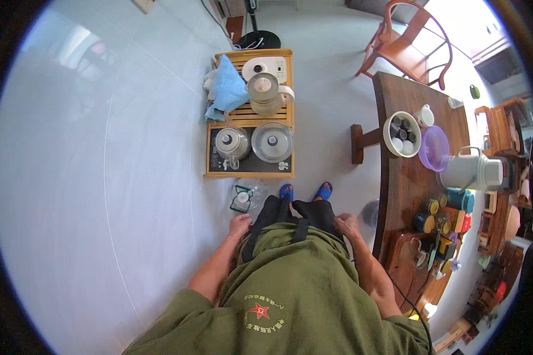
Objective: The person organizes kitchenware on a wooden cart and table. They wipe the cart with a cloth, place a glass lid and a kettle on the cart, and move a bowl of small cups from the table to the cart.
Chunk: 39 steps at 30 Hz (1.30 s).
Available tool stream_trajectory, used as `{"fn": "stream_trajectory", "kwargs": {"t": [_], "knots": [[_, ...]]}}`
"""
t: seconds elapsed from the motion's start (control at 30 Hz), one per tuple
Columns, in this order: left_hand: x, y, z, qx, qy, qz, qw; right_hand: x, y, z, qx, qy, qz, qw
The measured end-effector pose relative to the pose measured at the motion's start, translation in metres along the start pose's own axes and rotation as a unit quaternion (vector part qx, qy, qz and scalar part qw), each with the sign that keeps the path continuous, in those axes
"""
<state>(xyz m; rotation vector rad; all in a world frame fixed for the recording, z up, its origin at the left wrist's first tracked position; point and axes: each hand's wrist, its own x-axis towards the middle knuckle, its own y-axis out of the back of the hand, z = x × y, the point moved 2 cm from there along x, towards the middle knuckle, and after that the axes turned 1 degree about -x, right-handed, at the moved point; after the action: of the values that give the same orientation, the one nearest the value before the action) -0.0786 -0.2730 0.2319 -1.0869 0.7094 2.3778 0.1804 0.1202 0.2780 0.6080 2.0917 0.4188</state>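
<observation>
My left hand (240,225) hangs at my side, its fingers loosely curled beside my black trousers (271,210). It is nearest to a clear plastic water jug (258,190) with a green handle, which stands on the floor. My right hand (347,225) is bent against the other trouser leg; whether it grips the cloth is unclear. Ahead stands a wooden tea stand (288,116). On its black panel sit a glass teapot (232,143) and a lidded glass bowl (272,142). Behind them are a glass kettle (265,98), a white electric base (271,67) and a blue cloth (227,86).
At right, a dark wooden table (397,93) holds a bowl of cups (388,138), a purple basin (434,148), a large thermos jug (466,172) and several tins. A wooden armchair (402,51) stands beyond it. A pale wall (151,155) runs along the left.
</observation>
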Motion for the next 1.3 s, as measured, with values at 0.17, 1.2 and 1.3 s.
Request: {"fn": "stream_trajectory", "kwargs": {"t": [0.17, 1.2, 1.3], "knots": [[0.001, 0.000, -0.013, 0.077, -0.013, 0.012, 0.997, 0.003, 0.006, -0.017, -0.061, -0.007, -0.028, 0.998], [0.016, -0.004, -0.043, 0.054, -0.033, 0.036, 0.997, 0.003, 0.010, -0.031, -0.080, -0.003, -0.049, 0.996], [0.016, -0.002, -0.046, 0.072, -0.037, 0.042, 0.996, 0.003, 0.010, -0.032, -0.089, 0.004, -0.051, 0.995]]}}
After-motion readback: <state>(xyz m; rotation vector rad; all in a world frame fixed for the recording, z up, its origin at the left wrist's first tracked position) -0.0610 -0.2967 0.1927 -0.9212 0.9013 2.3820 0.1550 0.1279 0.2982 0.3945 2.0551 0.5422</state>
